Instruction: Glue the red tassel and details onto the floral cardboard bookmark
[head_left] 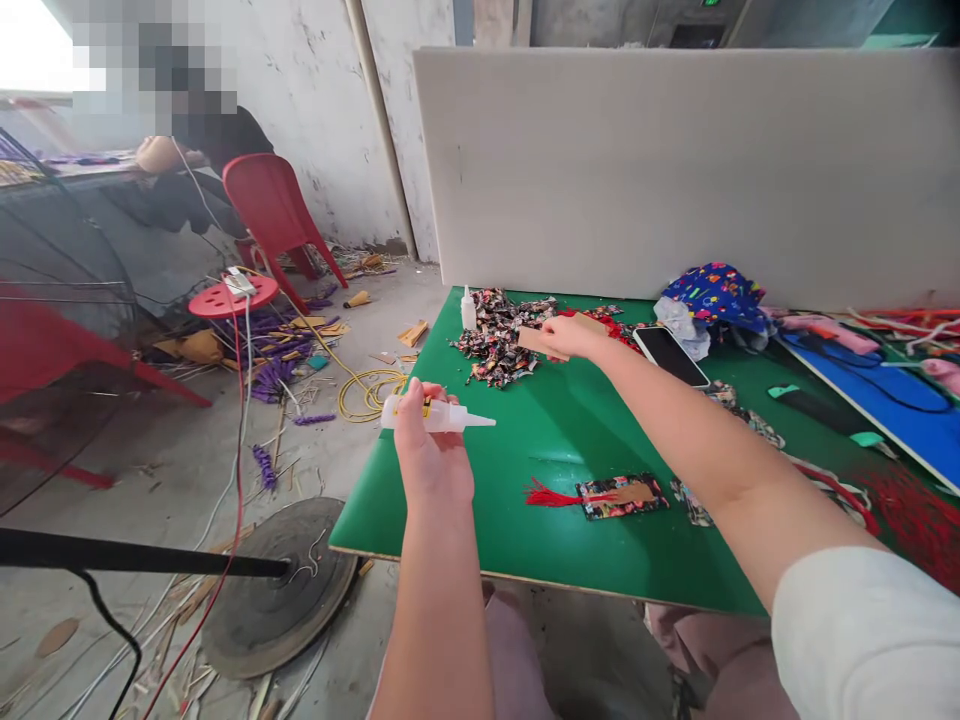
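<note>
My left hand (pixel 433 440) is closed around a white glue bottle (pixel 450 415) with a long pointed nozzle, held sideways above the table's left edge. Farther back, my right hand (pixel 571 336) pinches a flat tan piece of card (pixel 538 343). That card is over the right side of a heap of dark patterned fabric scraps (pixel 495 345). Nearer me lies a floral bookmark-like piece (pixel 622 496) with a brown strip on it and a red tassel (pixel 551 494) at its left end.
A second white bottle (pixel 468 308) stands by the scraps. Right of my hand lie a phone (pixel 670 356), a blue patterned cloth (pixel 716 300), a black-green tool (pixel 821 415) and red threads (pixel 915 520). A pale board (pixel 675 170) borders the green table (pixel 517 540). One person sits beyond a red chair (pixel 274 200).
</note>
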